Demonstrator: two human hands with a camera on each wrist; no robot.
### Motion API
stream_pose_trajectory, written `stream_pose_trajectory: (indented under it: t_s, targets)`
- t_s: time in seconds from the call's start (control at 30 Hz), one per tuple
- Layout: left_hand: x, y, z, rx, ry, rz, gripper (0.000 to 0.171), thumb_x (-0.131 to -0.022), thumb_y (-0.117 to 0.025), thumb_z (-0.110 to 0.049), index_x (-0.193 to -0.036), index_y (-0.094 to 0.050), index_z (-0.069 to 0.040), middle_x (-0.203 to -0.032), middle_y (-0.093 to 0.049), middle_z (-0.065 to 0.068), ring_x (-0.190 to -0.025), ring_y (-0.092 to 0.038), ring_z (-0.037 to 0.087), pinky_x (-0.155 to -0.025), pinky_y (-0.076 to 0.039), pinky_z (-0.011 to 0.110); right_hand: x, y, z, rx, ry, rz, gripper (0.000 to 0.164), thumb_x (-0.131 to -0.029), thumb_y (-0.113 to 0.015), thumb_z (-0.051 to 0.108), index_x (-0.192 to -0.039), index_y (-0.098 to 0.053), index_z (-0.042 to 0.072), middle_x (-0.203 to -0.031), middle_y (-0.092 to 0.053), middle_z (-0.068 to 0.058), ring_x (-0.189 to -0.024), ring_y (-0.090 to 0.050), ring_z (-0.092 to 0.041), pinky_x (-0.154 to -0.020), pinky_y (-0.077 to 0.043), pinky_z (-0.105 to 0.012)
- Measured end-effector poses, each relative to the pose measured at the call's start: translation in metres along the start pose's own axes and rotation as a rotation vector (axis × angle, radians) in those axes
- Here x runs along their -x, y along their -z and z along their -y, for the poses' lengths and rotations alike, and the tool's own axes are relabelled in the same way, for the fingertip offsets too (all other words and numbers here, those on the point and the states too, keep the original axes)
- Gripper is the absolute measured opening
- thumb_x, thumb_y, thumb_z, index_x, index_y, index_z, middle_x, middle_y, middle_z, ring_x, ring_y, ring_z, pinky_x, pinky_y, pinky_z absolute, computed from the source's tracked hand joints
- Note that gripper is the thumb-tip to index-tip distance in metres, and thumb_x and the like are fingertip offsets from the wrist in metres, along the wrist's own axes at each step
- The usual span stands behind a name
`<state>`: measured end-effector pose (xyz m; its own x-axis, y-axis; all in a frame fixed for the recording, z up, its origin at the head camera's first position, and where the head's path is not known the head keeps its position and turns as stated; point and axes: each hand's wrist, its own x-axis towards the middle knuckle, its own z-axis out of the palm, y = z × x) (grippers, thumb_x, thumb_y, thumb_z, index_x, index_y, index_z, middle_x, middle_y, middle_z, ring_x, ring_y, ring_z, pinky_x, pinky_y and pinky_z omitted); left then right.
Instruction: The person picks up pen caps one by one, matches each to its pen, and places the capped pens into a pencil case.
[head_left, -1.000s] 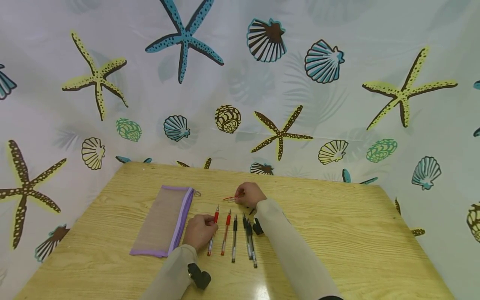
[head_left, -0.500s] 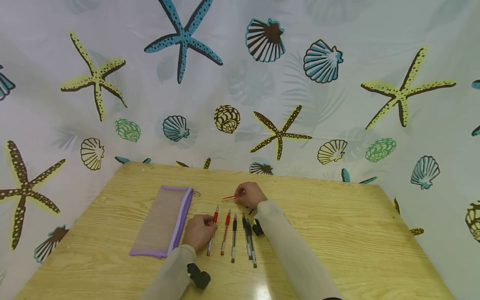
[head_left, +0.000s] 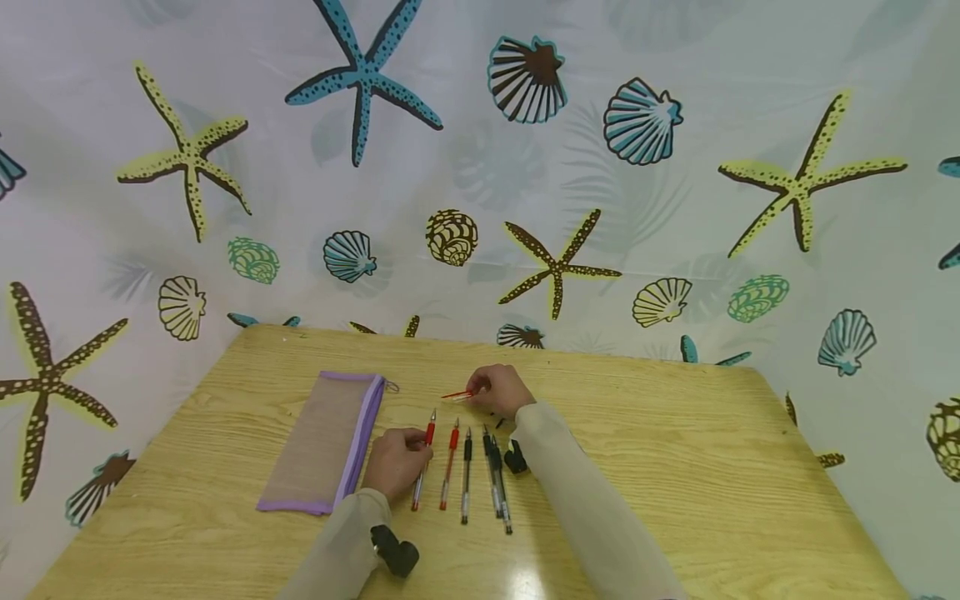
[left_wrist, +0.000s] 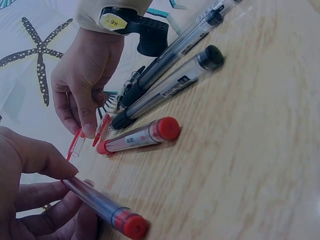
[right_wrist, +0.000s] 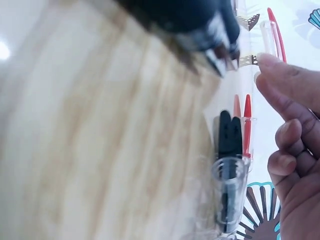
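My left hand (head_left: 393,463) pinches an uncapped red gel pen (head_left: 431,432) between thumb and fingers, its tip toward the far side of the table. Farther back, my right hand (head_left: 502,390) pinches a clear pen cap with a red clip (left_wrist: 76,145) by its end, apart from the pen. To the right of the held pen lie another red pen (head_left: 453,440) and several black pens (head_left: 467,454), side by side with tips pointing away. In the right wrist view, black-clipped caps (right_wrist: 229,140) and a red-clipped cap (right_wrist: 247,127) lie beneath my right hand.
A mesh pouch (head_left: 318,442) with purple edging lies left of my left hand. The wooden table (head_left: 675,467) extends to both sides. A white cloth (head_left: 420,183) with starfish and shells hangs behind it. Black camera mounts (head_left: 395,552) sit on the wrists.
Both hands keep their grips and stay nearly in place. The whole head view has shifted very slightly to the left.
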<state>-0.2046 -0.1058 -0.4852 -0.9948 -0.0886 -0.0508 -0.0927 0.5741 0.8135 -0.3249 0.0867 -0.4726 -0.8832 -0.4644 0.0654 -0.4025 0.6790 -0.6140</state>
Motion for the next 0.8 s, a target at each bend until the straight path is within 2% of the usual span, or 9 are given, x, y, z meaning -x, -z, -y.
stream_pose_trajectory:
  t_s: [0.4,0.8]
  targets:
    - [0.0019,0.0018,-0.0005,0.018,-0.002,0.013,0.031,-0.083,-0.066,-0.010,-0.111,-0.070,0.003,-0.089,-0.070,0.006,-0.082,-0.064,0.019,-0.073,-0.053,0.038,0.0048,0.0010,-0.0010,-0.094,0.042,-0.008,0.006,-0.083,-0.076,0.015,-0.088,-0.073,0.015,-0.079,-0.065,0.005,-0.064,-0.052,-0.013,-0.056,-0.045,-0.027]
    - [0.0035,0.0021,-0.0011,0.016,-0.054,0.024,0.028,-0.085,-0.065,-0.011,-0.110,-0.072,-0.001,-0.089,-0.069,0.003,-0.079,-0.062,0.015,-0.069,-0.052,0.035,0.0089,0.0078,0.0044,-0.141,0.078,0.006,0.005,-0.083,-0.076,0.014,-0.087,-0.075,0.015,-0.075,-0.062,0.005,-0.060,-0.046,-0.014,-0.054,-0.039,-0.026]
